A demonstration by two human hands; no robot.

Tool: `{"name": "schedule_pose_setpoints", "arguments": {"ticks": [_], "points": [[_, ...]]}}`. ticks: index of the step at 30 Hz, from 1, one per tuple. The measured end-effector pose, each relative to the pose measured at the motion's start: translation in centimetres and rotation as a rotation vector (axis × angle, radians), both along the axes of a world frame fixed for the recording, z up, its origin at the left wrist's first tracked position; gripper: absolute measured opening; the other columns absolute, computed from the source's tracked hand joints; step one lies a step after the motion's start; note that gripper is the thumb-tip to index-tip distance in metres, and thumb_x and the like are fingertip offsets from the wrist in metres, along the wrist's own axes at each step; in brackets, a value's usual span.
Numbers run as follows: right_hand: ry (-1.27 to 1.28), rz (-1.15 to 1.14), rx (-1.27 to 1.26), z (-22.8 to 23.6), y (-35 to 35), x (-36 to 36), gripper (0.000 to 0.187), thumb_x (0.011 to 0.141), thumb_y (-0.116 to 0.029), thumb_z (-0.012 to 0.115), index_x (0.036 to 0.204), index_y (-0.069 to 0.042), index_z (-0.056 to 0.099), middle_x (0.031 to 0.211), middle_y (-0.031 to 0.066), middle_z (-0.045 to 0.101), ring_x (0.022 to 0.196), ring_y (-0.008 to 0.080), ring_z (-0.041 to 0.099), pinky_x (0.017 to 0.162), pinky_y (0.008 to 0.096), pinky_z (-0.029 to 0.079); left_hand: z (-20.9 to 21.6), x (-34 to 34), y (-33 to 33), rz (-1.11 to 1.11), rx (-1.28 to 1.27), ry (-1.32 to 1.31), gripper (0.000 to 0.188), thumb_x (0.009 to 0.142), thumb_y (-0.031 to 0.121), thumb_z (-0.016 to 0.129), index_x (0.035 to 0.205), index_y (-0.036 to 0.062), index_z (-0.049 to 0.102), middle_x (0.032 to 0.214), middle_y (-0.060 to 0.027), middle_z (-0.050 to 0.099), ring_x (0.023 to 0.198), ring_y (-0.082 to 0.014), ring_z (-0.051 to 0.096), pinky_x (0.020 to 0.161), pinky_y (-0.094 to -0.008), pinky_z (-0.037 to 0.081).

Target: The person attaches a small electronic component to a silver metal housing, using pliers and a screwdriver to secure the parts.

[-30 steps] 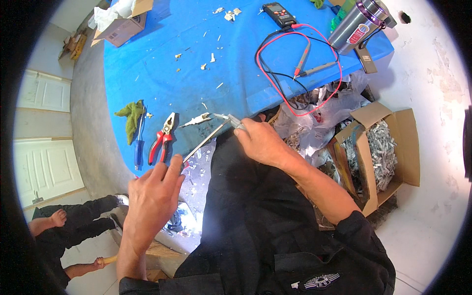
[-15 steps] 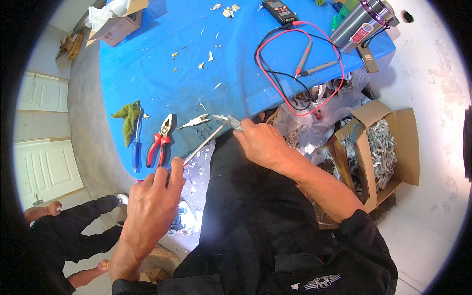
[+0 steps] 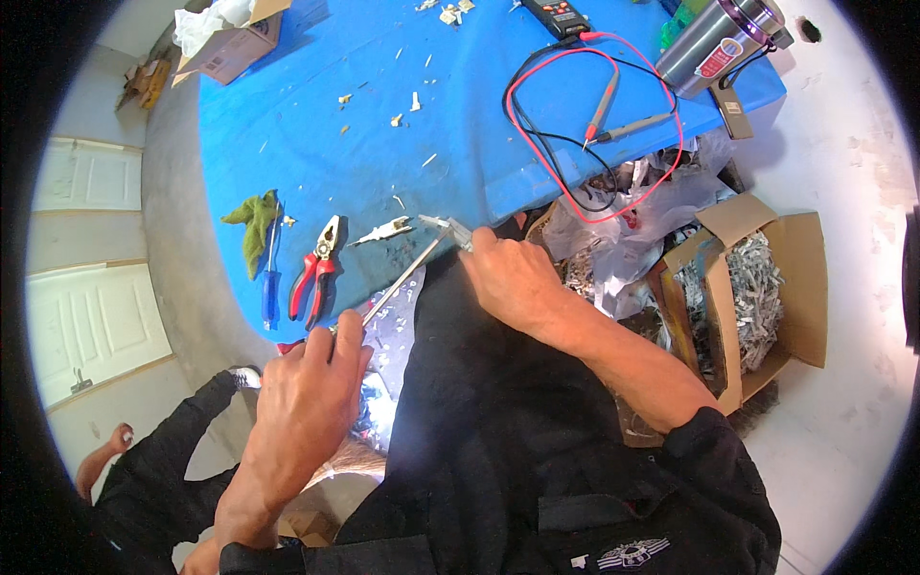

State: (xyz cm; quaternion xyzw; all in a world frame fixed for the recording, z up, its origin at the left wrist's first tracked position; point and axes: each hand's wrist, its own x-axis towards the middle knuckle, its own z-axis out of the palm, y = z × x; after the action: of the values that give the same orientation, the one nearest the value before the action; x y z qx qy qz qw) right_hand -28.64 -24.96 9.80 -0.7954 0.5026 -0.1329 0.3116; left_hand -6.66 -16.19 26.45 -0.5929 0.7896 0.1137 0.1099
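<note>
A long-shafted screwdriver is in my left hand, whose closed fingers hide most of the handle. Its shaft slants up to the right, and the tip meets a small grey-white part at the table edge. Pinched in my right hand is the near end of that part; its exact kind is unclear. Just left of it lies a pale, slim broken piece on the blue cloth. Red-handled pliers, a blue-handled screwdriver and a green rag lie farther left.
On the blue-covered table are scattered white scraps, a multimeter with red and black leads, and a steel flask. A cardboard box of grey-white pieces stands right. Another person's leg shows at lower left.
The view has shifted slightly. My hands keep the screwdriver tip against the small part, with little change in pose. The other person at lower left has moved.
</note>
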Motion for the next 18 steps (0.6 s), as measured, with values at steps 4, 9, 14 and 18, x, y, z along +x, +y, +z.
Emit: {"name": "schedule_pose_setpoints", "arguments": {"ticks": [4, 9, 14, 18], "points": [[-0.017, -0.002, -0.033, -0.3, 0.2, 0.2, 0.030, 0.103, -0.024, 0.061, 0.092, 0.004, 0.056, 0.070, 0.0276, 0.068, 0.068, 0.0466, 0.071, 0.060, 0.0558, 0.057, -1.0, 0.9, 0.5, 0.120, 0.014, 0.186, 0.032, 0.096, 0.015, 0.071, 0.125, 0.0056, 0.059, 0.082, -0.0189, 0.062, 0.069, -0.0412, 0.067, 0.059, -0.0479, 0.053], [-0.054, -0.004, -0.065, -0.5, 0.0, -0.1, 0.031, 0.102, -0.023, 0.062, 0.091, 0.006, 0.056, 0.070, 0.0298, 0.067, 0.069, 0.0502, 0.069, 0.062, 0.0586, 0.056, -1.9, 0.8, 1.3, 0.087, -0.062, 0.123, 0.029, 0.097, 0.015, 0.071, 0.122, 0.0059, 0.059, 0.084, -0.0166, 0.063, 0.070, -0.0392, 0.068, 0.059, -0.0479, 0.053], [-0.094, -0.001, -0.050, -0.2, -0.2, -0.4, 0.031, 0.102, -0.024, 0.062, 0.092, 0.005, 0.057, 0.074, 0.0306, 0.068, 0.074, 0.0511, 0.069, 0.066, 0.0600, 0.056, -1.3, -0.2, 1.3, -0.026, -0.153, -0.063, 0.024, 0.098, 0.017, 0.069, 0.115, 0.0038, 0.060, 0.078, -0.0118, 0.060, 0.068, -0.0312, 0.070, 0.058, -0.0431, 0.055], [-0.088, 0.015, -0.031, -0.1, -0.4, -0.5, 0.031, 0.102, -0.023, 0.062, 0.093, 0.006, 0.057, 0.075, 0.0312, 0.069, 0.075, 0.0520, 0.069, 0.067, 0.0609, 0.055, -1.2, -0.3, 1.0, -0.087, -0.158, -0.093, 0.027, 0.097, 0.018, 0.070, 0.117, 0.0013, 0.059, 0.078, -0.0115, 0.060, 0.068, -0.0295, 0.071, 0.057, -0.0418, 0.055]]}}
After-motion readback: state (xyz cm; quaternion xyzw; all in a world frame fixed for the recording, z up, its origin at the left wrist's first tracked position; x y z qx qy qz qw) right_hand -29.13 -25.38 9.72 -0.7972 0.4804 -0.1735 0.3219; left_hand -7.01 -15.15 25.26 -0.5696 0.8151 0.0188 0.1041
